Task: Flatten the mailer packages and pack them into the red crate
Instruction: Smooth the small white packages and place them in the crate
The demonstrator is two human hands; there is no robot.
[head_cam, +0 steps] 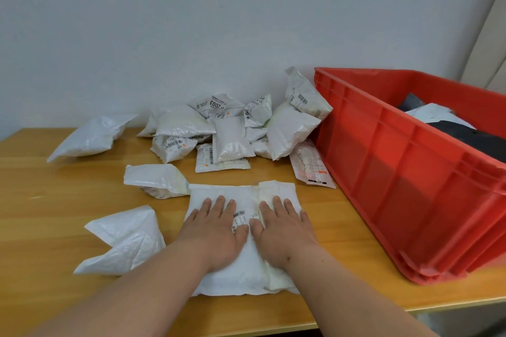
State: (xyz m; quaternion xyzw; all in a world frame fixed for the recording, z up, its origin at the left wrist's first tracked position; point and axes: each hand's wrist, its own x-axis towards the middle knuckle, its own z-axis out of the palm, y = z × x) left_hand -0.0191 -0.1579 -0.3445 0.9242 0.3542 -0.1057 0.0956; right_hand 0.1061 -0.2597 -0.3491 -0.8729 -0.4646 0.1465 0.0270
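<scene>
We press left hand (216, 230) and right hand (282, 232) flat on white mailer (243, 276), fingers (219, 204) straight, released, gripping nothing. Mailer lies on worktop (54, 200) at near edge. Red crate (405, 172) stands right of it, some packages already inside. Heap of unflattened mailers (232, 131) sits against wall; loose ones lie left of our hands.
</scene>
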